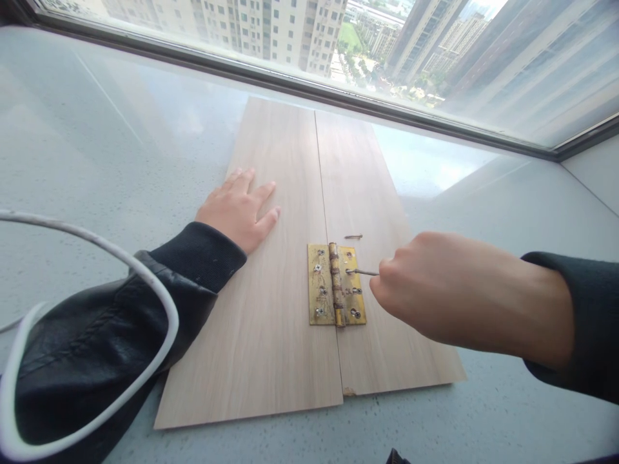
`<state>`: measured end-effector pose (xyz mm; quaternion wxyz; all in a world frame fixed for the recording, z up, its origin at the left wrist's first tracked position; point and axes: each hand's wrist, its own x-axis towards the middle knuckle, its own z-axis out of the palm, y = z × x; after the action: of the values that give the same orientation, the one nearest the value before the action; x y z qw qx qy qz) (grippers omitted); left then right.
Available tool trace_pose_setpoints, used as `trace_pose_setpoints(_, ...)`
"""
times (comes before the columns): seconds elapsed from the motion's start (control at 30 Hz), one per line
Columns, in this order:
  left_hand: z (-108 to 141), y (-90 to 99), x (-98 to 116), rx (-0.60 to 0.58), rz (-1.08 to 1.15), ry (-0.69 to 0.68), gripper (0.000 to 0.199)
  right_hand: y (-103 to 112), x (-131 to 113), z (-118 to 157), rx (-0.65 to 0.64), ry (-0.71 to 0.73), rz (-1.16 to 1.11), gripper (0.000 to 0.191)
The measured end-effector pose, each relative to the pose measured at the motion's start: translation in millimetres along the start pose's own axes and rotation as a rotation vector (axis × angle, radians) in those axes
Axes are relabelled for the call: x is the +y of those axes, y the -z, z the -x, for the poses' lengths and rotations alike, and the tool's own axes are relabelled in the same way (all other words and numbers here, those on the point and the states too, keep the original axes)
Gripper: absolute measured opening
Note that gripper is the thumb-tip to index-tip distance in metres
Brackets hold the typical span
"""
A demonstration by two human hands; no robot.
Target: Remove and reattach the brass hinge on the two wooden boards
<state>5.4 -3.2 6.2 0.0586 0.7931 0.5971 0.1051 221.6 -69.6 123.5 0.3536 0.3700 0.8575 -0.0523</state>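
Note:
My left hand (pixel 239 209) lies flat with fingers spread on the left wooden board (pixel 261 348). A brass hinge (pixel 331 283) spans the seam between that board and the right wooden board (pixel 387 348), with several screws in its holes. My right hand (pixel 425 290) is closed round a screwdriver (pixel 366 272); only its thin metal shaft shows, and the handle is hidden in the fist. The shaft's tip meets a screw hole in the hinge's right leaf. A loose screw (pixel 353 236) lies on the right board just above the hinge.
Both boards rest on a pale speckled stone ledge (pixel 120 148). A window frame (pixel 290 87) runs along the far side, with tall buildings outside. A white cable (pixel 169 309) loops in front of my left sleeve. A small dark object (pixel 396 457) shows at the bottom edge.

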Motion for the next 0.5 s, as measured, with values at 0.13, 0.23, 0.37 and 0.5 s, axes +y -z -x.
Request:
trace_pose_setpoints(0.13, 0, -0.4, -1, 0.003, -0.006, -0.006, 0.057, 7, -2, -1, 0.035, -0.031, -0.051, 0.016)
trace_pose_setpoints(0.23, 0, -0.5, -1, 0.001, -0.005, -0.007, 0.057, 18, 6, -3, -0.078, -0.205, -0.433, 0.013)
trace_pose_setpoints(0.37, 0, 0.0, 0, -0.002, 0.005, -0.002, 0.056, 19, 26, -2, -0.206, -0.292, -0.991, 0.025)
trace_pose_setpoints(0.5, 1, 0.1, 0, 0.003, 0.008, 0.005, 0.056, -2, 36, 4, -0.154, -0.285, -1.31, 0.03)
